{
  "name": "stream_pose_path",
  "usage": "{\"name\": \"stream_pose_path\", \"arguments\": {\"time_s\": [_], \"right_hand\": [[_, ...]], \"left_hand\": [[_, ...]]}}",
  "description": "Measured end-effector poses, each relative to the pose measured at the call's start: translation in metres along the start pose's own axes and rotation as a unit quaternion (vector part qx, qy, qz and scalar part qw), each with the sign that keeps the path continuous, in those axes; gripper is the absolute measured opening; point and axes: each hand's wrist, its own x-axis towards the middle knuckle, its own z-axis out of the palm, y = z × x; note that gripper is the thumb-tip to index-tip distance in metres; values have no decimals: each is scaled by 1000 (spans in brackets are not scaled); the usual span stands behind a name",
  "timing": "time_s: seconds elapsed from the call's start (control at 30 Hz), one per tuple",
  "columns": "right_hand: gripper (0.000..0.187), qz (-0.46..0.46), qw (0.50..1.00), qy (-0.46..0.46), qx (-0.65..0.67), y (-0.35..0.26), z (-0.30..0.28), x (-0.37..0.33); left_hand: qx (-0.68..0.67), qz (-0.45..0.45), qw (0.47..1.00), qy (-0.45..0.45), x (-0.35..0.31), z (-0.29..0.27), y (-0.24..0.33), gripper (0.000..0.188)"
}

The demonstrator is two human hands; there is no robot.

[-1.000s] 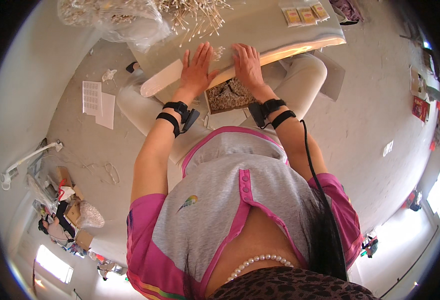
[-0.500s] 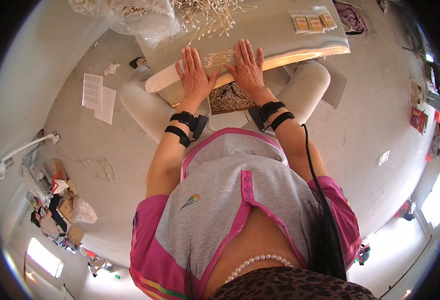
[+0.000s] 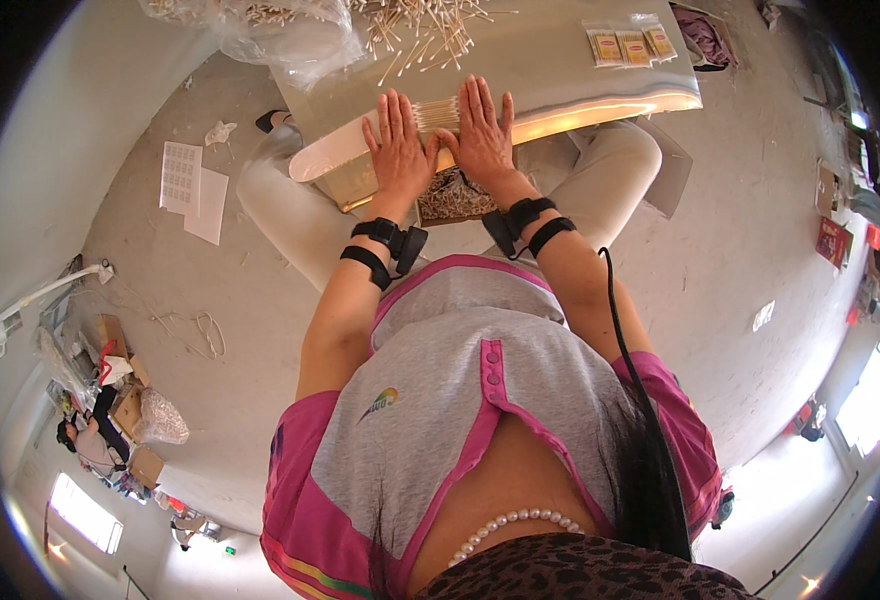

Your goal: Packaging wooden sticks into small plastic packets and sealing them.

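Observation:
Both my hands lie on the table (image 3: 550, 60) near its front edge, on either side of a row of cotton swabs (image 3: 435, 114). My left hand (image 3: 400, 148) is flat with its fingers stretched out, along the row's left end. My right hand (image 3: 482, 133) presses flat along the right end, fingers extended, and the two thumbs meet or nearly meet below the swabs. The swabs lie side by side, pointing left to right. Beyond my hands is a loose heap of cotton swabs (image 3: 425, 28).
A clear plastic bag (image 3: 300, 45) holding more swabs is at the far left. Several small packets of swabs (image 3: 632, 46) lie at the far right. Below the table edge, between my legs, sits a box of swabs (image 3: 455, 195). Paper sheets (image 3: 205, 205) lie on the floor at left.
My hands have moved closer together, the right one leftward and the left one slightly rightward. The swabs between them are now packed into a tighter, narrower row.

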Motion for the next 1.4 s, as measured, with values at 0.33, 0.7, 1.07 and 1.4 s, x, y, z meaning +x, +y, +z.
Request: {"name": "stream_pose_path", "arguments": {"time_s": [0.33,0.7,1.07,1.4], "right_hand": [[79,-32,999,-21,-7,13,-10,-10],[77,-11,1000,6,23,14,-10,0],[77,-24,999,-14,-15,11,-5,-10],[83,-31,999,-28,-16,6,-3,2]], "left_hand": [[-3,18,1000,7,5,-13,-7,87],[7,36,999,-20,-18,-20,6,85],[-19,3,1000,-4,-22,-11,16,85],[-16,-4,1000,4,0,-3,6,81]]}}
